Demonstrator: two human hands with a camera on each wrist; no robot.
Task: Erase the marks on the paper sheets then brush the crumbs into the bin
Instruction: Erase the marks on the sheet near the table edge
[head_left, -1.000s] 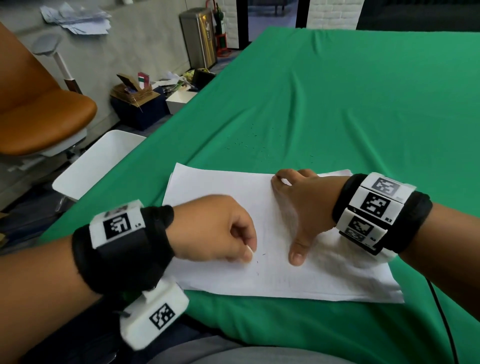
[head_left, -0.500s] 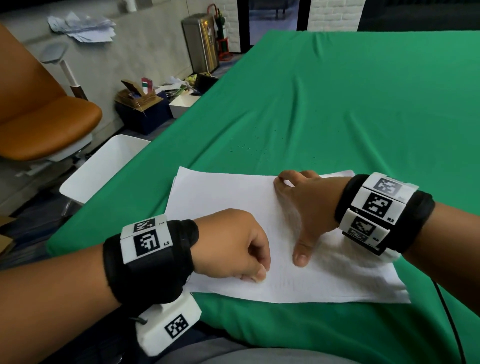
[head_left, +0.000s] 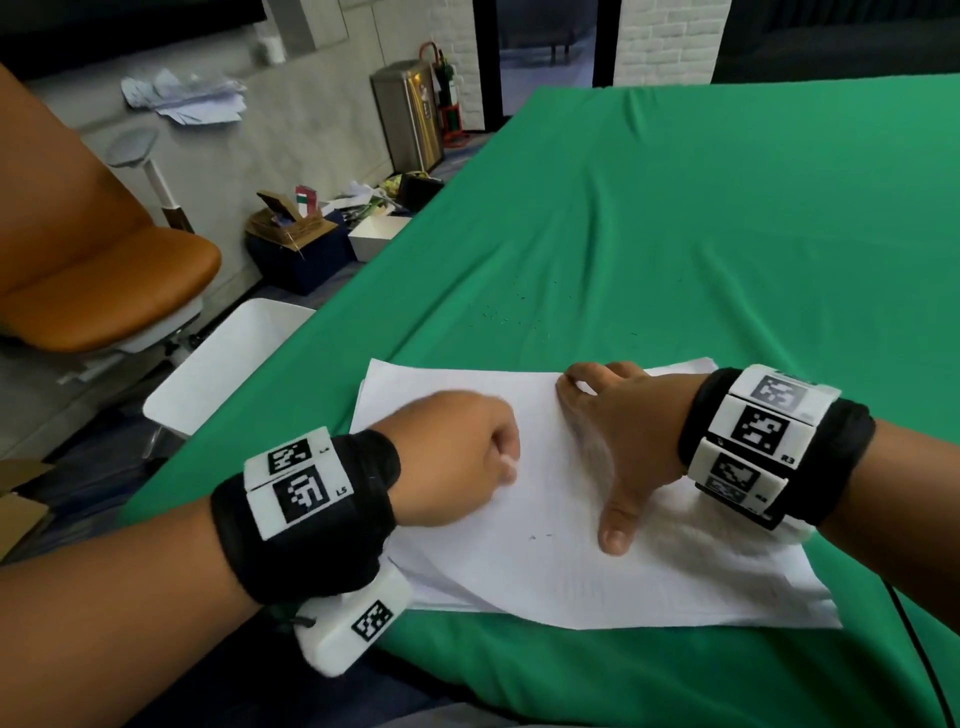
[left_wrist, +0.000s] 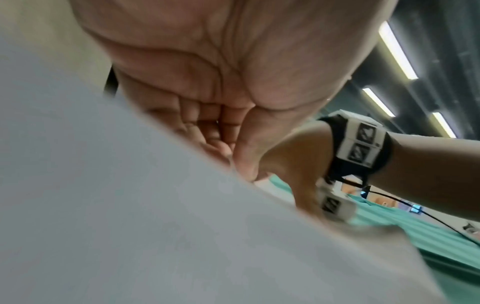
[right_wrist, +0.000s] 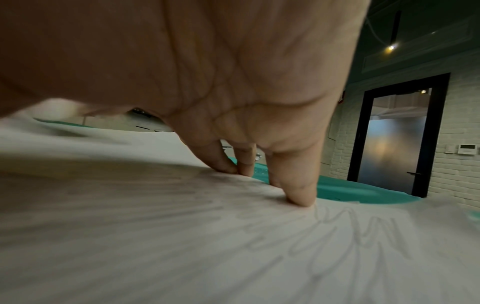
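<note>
Left hand now farther up paper

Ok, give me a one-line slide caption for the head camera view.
Left hand rubs an eraser across paper sheets on a green tablecloth while the right hand presses them flat.

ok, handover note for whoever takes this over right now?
Left hand: fist curled round a small white eraser, on the top sheet.
Right hand: open, fingers and thumb pressing the paper flat.
Done: crumbs already lie on the green cloth beyond the paper.
Left: faint scribbles remain near the right hand; then brush crumbs into the white bin beside the table's left edge.
</note>
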